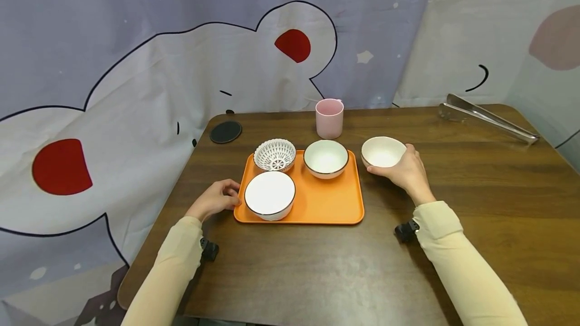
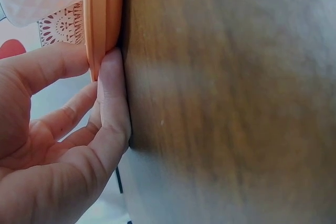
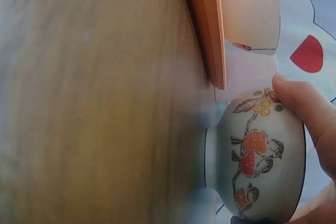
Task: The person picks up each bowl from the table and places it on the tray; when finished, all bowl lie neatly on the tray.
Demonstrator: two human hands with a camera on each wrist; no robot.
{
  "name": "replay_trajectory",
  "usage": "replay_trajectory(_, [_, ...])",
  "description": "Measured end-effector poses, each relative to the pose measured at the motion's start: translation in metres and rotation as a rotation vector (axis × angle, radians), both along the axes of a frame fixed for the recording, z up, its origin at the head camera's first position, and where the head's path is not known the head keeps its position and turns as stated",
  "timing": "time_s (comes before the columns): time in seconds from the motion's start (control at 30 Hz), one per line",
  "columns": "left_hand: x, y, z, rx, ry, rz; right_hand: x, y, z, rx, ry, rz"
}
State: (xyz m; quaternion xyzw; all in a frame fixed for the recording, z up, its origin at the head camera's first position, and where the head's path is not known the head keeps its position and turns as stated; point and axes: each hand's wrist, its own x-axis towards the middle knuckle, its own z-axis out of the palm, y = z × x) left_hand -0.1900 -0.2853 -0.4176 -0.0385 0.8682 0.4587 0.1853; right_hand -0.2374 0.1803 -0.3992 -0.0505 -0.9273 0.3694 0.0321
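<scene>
My left hand [image 1: 216,199] is at the left edge of an orange tray [image 1: 328,210] and pinches its rim. In the left wrist view, the thumb lies on the tray rim [image 2: 100,19] and a finger is against its outer underside. My right hand [image 1: 410,172] grips a white bowl [image 1: 382,152] by its side, right of the tray. The right wrist view shows birds and a branch painted on this bowl [image 3: 257,156]; its foot is at or close to the tabletop. On the tray stand a white dark-rimmed bowl [image 1: 270,195], a patterned bowl [image 1: 275,155] and a pale-green bowl [image 1: 326,159].
Behind the tray stands a pink mug [image 1: 329,118]. A black round coaster [image 1: 225,132] lies at the back left, and metal tongs [image 1: 491,117] at the back right. A printed curtain [image 1: 204,64] hangs behind the wooden table [image 1: 308,270].
</scene>
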Motion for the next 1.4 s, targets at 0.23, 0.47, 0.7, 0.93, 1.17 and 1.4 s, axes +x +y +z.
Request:
replay_trajectory(0.23, [0.001, 0.000, 0.001, 0.008, 0.009, -0.007, 0.000, 0.000, 0.001, 0.012, 0.006, -0.010])
replay_trajectory(0.47, [0.000, 0.002, 0.002, 0.005, 0.000, -0.008, 0.001, 0.002, 0.001, 0.002, 0.000, -0.027])
replay_trajectory(0.7, [0.000, 0.002, 0.002, 0.003, -0.003, -0.008, 0.006, 0.003, 0.001, -0.004, 0.010, -0.026])
replay_trajectory(0.93, [0.002, 0.000, 0.001, 0.028, 0.023, -0.023, 0.010, 0.003, 0.003, -0.004, 0.018, -0.016])
replay_trajectory(1.17, [0.002, 0.000, 0.000, 0.031, 0.028, -0.014, 0.014, 0.003, 0.004, -0.005, 0.016, -0.016])
replay_trajectory(1.4, [0.001, 0.001, 0.001, 0.029, 0.023, -0.013, 0.017, 0.005, 0.004, -0.007, 0.010, -0.019])
